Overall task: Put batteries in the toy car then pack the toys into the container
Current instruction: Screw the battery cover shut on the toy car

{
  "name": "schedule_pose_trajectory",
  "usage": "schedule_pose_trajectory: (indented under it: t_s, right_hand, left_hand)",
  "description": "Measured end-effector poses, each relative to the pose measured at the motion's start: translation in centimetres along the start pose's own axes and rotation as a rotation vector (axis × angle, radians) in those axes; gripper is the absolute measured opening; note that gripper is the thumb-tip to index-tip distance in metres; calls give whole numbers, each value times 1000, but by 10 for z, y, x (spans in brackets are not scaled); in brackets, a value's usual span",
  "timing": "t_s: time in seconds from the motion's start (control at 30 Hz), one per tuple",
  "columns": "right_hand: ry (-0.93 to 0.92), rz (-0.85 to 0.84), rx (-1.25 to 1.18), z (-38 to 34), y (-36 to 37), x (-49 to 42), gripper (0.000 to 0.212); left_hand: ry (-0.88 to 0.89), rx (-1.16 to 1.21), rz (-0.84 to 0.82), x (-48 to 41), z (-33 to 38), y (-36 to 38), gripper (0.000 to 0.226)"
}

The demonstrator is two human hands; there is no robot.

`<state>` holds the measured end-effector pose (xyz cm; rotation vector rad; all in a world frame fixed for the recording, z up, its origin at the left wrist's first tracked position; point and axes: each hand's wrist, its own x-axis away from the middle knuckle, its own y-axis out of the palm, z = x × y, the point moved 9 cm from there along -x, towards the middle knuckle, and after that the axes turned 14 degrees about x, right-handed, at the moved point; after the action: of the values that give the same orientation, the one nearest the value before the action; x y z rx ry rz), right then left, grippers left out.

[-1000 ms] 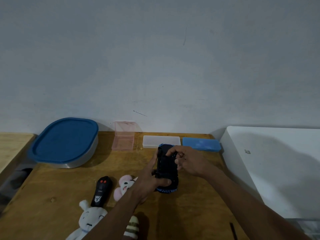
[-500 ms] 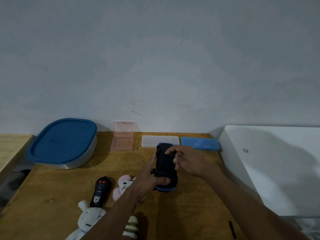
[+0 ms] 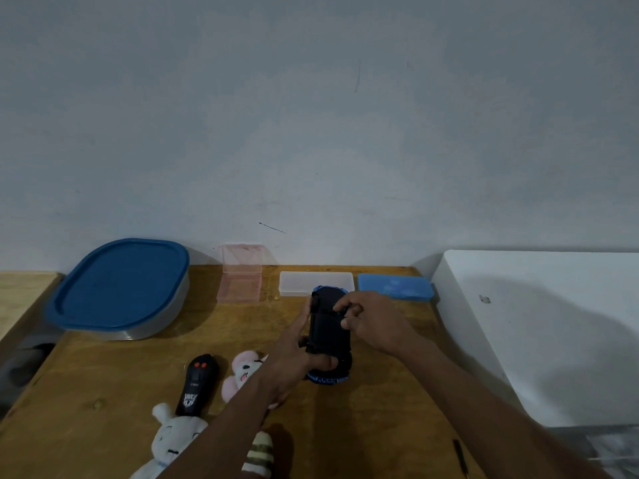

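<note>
The toy car (image 3: pixel 326 331) lies upside down on the wooden table (image 3: pixel 103 402), its dark underside up and blue body below. My left hand (image 3: pixel 294 354) grips its near end and left side, thumb across the underside. My right hand (image 3: pixel 370 323) has curled fingertips on the underside near the far end; whether they pinch something small I cannot tell. A black remote (image 3: pixel 197 383) with red buttons, a pink plush (image 3: pixel 242 373) and a white bunny plush (image 3: pixel 176 440) lie at the near left. The container (image 3: pixel 121 288) with a blue lid stands at the back left.
An open pink case (image 3: pixel 240 278), a clear flat case (image 3: pixel 311 281) and a blue flat case (image 3: pixel 394 286) line the back edge by the wall. A white cabinet top (image 3: pixel 539 326) borders the table on the right. A thin black tool (image 3: pixel 460 456) lies near the front right.
Both hands stay on the car; my right fingers shifted slightly over the underside. The view barely moved.
</note>
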<state>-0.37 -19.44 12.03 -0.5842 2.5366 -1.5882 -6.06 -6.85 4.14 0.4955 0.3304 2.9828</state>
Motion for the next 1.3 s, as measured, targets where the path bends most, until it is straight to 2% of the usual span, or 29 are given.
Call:
schedule_pose_trajectory:
  t_s: [0.17, 0.37, 0.73, 0.9, 1.03, 1.13, 1.3]
  right_hand:
    - [-15, 18, 57, -2, 0, 1, 27]
    - [-85, 63, 190, -15, 0, 4, 34]
    - [-197, 107, 478, -36, 10, 13, 32]
    - [-180, 108, 451, -32, 18, 16, 33]
    - [-153, 108, 336, -27, 18, 13, 27]
    - [-41, 139, 197, -14, 12, 10, 26]
    - [103, 206, 117, 0, 9, 9, 22]
  left_hand:
    - [5, -6, -4, 2, 0, 2, 119]
    - [-3, 5, 3, 4, 2, 2, 119]
    - [11, -42, 39, 4, 2, 1, 115]
    - [20, -47, 43, 4, 3, 1, 115]
    - [30, -44, 43, 6, 2, 2, 115]
    - [40, -28, 52, 6, 1, 3, 116]
    - [43, -7, 53, 5, 3, 5, 116]
